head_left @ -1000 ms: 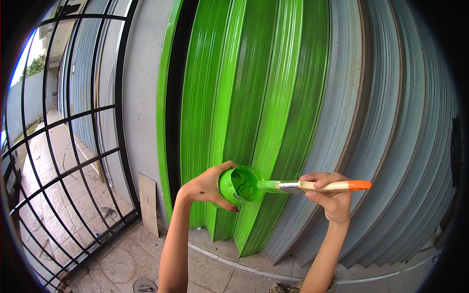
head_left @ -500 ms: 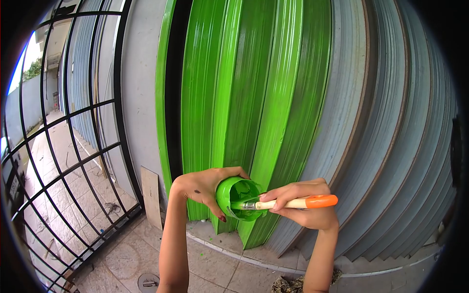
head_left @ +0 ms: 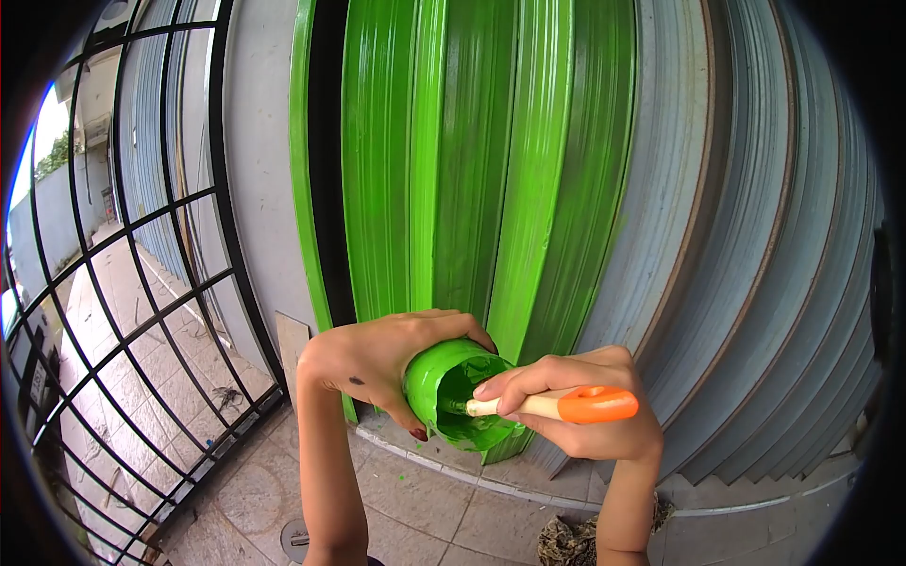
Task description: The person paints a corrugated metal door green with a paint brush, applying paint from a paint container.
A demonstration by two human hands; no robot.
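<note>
My left hand [head_left: 382, 363] is wrapped around a green paint pot [head_left: 429, 382], tilted so that its mouth faces right and toward me. Wet green paint coats its inner wall. In my right hand [head_left: 595, 406] is a paintbrush [head_left: 538, 406] with a pale handle and an orange end. Its bristle end is down inside the pot, and the bristles are mostly hidden there. Behind both hands stands a folding metal shutter, its left panels [head_left: 472, 170] coated glossy green.
Unpainted grey shutter folds [head_left: 746, 236] continue to the right. On the left are a black barred gate [head_left: 226, 170] and a grey wall strip [head_left: 264, 189]. A crumpled cloth [head_left: 568, 541] lies on the tiled floor [head_left: 406, 509], near a small round drain cover [head_left: 294, 538].
The brush has gone deeper into the pot, its metal band now out of sight. Pot and both hands sit slightly lower and nearer to me.
</note>
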